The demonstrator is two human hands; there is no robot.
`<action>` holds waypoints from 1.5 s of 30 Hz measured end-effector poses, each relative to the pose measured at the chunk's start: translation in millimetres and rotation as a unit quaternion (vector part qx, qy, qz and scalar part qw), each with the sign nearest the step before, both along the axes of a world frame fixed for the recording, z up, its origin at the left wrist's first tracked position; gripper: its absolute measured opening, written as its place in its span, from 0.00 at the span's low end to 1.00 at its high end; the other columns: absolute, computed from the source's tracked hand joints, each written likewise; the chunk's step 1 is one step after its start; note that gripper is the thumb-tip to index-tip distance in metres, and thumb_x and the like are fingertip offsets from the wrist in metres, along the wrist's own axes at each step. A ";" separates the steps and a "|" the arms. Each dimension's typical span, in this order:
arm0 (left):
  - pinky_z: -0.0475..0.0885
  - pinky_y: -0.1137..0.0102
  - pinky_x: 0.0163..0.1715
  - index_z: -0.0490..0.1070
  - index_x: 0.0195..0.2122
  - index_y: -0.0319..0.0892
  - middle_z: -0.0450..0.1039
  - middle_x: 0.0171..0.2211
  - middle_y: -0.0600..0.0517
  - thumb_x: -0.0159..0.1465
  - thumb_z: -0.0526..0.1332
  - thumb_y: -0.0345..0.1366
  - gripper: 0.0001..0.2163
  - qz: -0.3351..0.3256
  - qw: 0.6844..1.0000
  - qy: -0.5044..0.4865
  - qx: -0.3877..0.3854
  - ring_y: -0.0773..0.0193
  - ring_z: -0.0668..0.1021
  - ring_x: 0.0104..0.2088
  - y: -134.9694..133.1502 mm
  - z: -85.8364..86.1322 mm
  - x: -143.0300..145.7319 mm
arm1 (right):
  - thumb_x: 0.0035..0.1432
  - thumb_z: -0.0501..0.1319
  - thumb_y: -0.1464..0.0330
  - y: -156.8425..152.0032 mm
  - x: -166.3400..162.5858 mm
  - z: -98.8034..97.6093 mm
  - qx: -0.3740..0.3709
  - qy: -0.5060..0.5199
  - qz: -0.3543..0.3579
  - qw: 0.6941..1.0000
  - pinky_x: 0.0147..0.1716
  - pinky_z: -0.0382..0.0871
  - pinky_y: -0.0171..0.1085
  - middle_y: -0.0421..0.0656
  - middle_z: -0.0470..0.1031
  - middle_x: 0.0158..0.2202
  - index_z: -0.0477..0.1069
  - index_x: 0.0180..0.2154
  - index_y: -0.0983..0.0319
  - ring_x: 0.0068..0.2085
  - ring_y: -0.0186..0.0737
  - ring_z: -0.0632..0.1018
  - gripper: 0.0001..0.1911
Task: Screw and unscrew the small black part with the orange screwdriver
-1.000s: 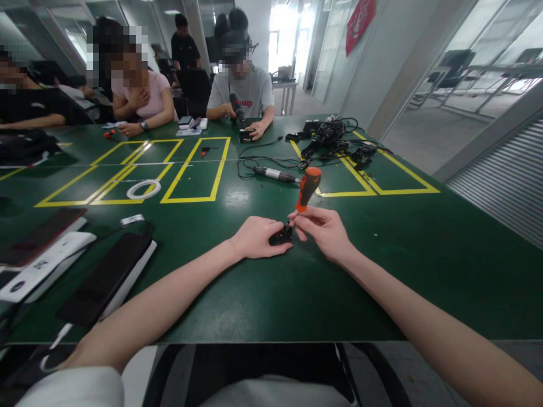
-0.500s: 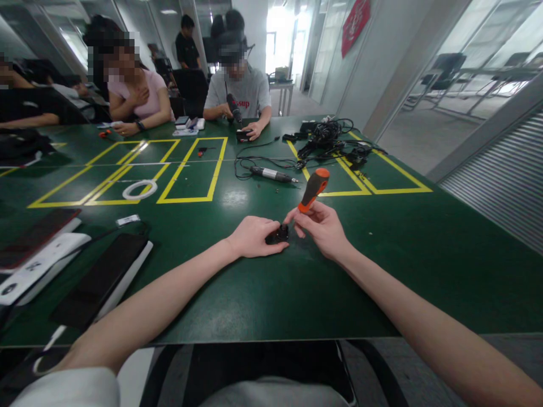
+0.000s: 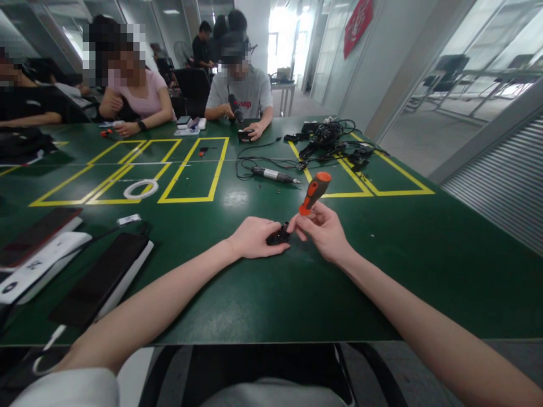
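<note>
On the green table, my left hand (image 3: 254,237) is closed round a small black part (image 3: 280,234), with thumb and fingers on either side of it. The part's exact kind is too small to tell, though a short dark stub stands up at its right end. My right hand (image 3: 324,232) holds a screwdriver (image 3: 315,193) with an orange and grey handle, tilted up and to the right. The screwdriver's shaft is hidden by my fingers. My right fingertips are right beside the black part's upper end.
Beyond my hands lies a grey and black electric screwdriver (image 3: 275,175) with its cord. A heap of black cables (image 3: 328,138) is farther right. Left are a white ring (image 3: 141,189), a phone (image 3: 99,280) and a power strip (image 3: 44,265). Across the table a person (image 3: 240,93) handles a power tool.
The screwdriver handle has turned in my right hand, showing more orange, and leans slightly farther right. My left hand stays on the black part.
</note>
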State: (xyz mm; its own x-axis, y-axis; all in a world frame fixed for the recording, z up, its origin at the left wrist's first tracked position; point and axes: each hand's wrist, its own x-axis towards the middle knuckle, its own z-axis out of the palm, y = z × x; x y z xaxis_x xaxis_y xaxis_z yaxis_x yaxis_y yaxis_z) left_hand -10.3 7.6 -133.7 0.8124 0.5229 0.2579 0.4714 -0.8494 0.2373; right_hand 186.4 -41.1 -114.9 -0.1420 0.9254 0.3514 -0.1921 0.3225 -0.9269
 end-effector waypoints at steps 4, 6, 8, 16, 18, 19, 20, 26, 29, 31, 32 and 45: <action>0.58 0.70 0.26 0.67 0.29 0.42 0.73 0.25 0.54 0.68 0.62 0.51 0.18 0.000 1.000 -0.007 0.002 0.65 0.74 0.25 0.3 0.3 -0.3 | 0.54 0.75 0.51 1.1 -0.3 0.0 0.003 -0.007 -0.037 0.999 0.19 0.63 0.33 0.40 0.79 0.28 0.74 0.31 0.60 0.19 0.29 0.69 0.21; 0.57 0.70 0.26 0.66 0.28 0.42 0.72 0.24 0.54 0.68 0.62 0.51 0.19 -0.001 1.000 -0.009 0.002 0.65 0.73 0.25 0.6 -0.1 -0.2 | 0.56 0.74 0.49 1.6 -0.3 -0.4 0.001 0.000 -0.031 1.000 0.19 0.63 0.33 0.41 0.79 0.29 0.76 0.31 0.61 0.19 0.28 0.69 0.22; 0.57 0.70 0.26 0.68 0.30 0.42 0.72 0.24 0.54 0.68 0.62 0.51 0.18 -0.001 1.000 -0.010 0.004 0.66 0.73 0.24 0.6 -0.6 -0.1 | 0.57 0.72 0.49 1.4 -0.2 -1.4 -0.002 0.011 -0.006 1.000 0.19 0.64 0.33 0.40 0.78 0.28 0.77 0.32 0.61 0.19 0.28 0.69 0.21; 0.58 0.70 0.26 0.70 0.32 0.42 0.73 0.25 0.54 0.68 0.61 0.52 0.18 -0.001 1.000 -0.010 0.011 0.66 0.74 0.25 -0.3 -0.7 0.0 | 0.56 0.74 0.53 0.4 0.6 -2.1 0.005 0.002 0.000 1.000 0.20 0.65 0.32 0.38 0.78 0.25 0.71 0.32 0.59 0.20 0.30 0.69 0.20; 0.57 0.70 0.25 0.69 0.30 0.42 0.73 0.24 0.54 0.68 0.62 0.52 0.18 0.001 1.000 -0.007 0.014 0.66 0.74 0.24 -0.1 -0.5 0.2 | 0.56 0.74 0.53 0.1 0.5 -0.5 0.005 -0.004 -0.005 1.000 0.20 0.65 0.33 0.39 0.79 0.27 0.73 0.32 0.60 0.20 0.29 0.69 0.19; 0.57 0.70 0.25 0.68 0.29 0.42 0.73 0.24 0.54 0.68 0.62 0.52 0.18 0.001 1.000 -0.005 0.014 0.66 0.74 0.24 0.0 -0.5 0.3 | 0.57 0.74 0.52 -0.2 0.4 0.2 0.004 -0.003 -0.005 1.000 0.20 0.65 0.33 0.39 0.79 0.28 0.75 0.33 0.60 0.20 0.29 0.69 0.19; 0.57 0.70 0.25 0.68 0.29 0.42 0.73 0.24 0.54 0.68 0.62 0.52 0.18 0.001 1.000 -0.003 0.014 0.66 0.73 0.24 0.1 -0.5 0.4 | 0.58 0.73 0.51 -0.6 0.3 0.8 0.001 -0.001 -0.002 1.000 0.20 0.65 0.33 0.40 0.79 0.28 0.76 0.33 0.60 0.20 0.29 0.69 0.20; 0.59 0.70 0.27 0.70 0.32 0.42 0.73 0.25 0.54 0.68 0.62 0.51 0.17 0.000 1.000 -0.001 0.007 0.65 0.75 0.26 -0.4 0.2 0.8 | 0.59 0.73 0.53 -2.2 0.3 -0.5 -0.006 0.021 0.031 0.999 0.21 0.65 0.32 0.38 0.78 0.26 0.73 0.37 0.59 0.20 0.30 0.71 0.19; 0.59 0.70 0.26 0.70 0.31 0.42 0.73 0.25 0.55 0.68 0.62 0.51 0.17 0.002 1.000 0.004 0.005 0.65 0.75 0.26 -1.0 1.0 1.1 | 0.59 0.73 0.54 -1.9 0.5 -2.0 0.000 0.010 0.023 1.000 0.20 0.64 0.32 0.37 0.78 0.24 0.69 0.33 0.59 0.19 0.30 0.70 0.19; 0.59 0.70 0.26 0.70 0.32 0.42 0.73 0.25 0.55 0.68 0.62 0.51 0.17 0.001 1.000 0.005 0.007 0.66 0.75 0.25 -1.0 1.1 1.2 | 0.59 0.73 0.54 -2.1 0.7 -1.8 -0.002 -0.001 0.018 1.000 0.20 0.64 0.32 0.39 0.79 0.25 0.69 0.33 0.60 0.20 0.30 0.70 0.20; 0.59 0.70 0.26 0.71 0.32 0.42 0.74 0.25 0.55 0.68 0.62 0.51 0.17 -0.001 1.000 0.006 0.009 0.66 0.75 0.25 -0.9 0.9 1.3 | 0.59 0.73 0.54 -2.3 1.0 -1.4 -0.003 -0.005 0.015 1.000 0.20 0.64 0.32 0.39 0.79 0.26 0.70 0.33 0.60 0.20 0.30 0.70 0.19; 0.61 0.69 0.28 0.74 0.37 0.41 0.78 0.29 0.52 0.68 0.62 0.52 0.17 -0.001 1.000 0.016 0.026 0.63 0.79 0.29 -1.8 0.4 3.6 | 0.59 0.72 0.52 -0.5 4.8 -0.2 0.000 -0.007 0.011 1.000 0.21 0.65 0.33 0.38 0.79 0.27 0.69 0.34 0.58 0.19 0.31 0.70 0.20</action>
